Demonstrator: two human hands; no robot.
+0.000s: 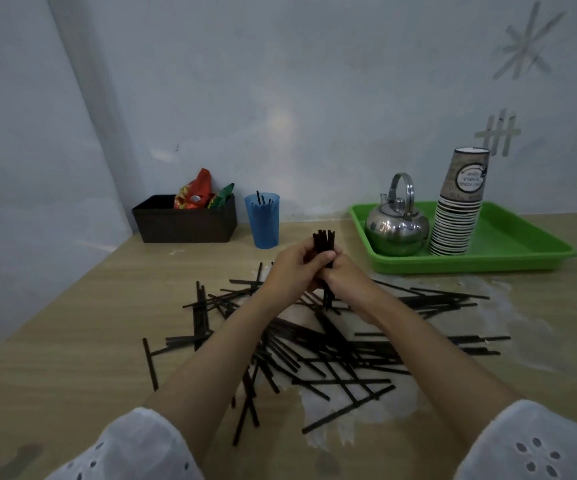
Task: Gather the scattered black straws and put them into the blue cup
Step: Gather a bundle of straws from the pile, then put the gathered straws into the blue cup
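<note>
The only print sits on the tall stack of patterned brown paper cups (pixel 460 202) in the green plastic tray (pixel 522 251) — a round emblem with upside-down lettering, too blurred to read, perhaps two short lines. Nothing else carries legible text.
</note>
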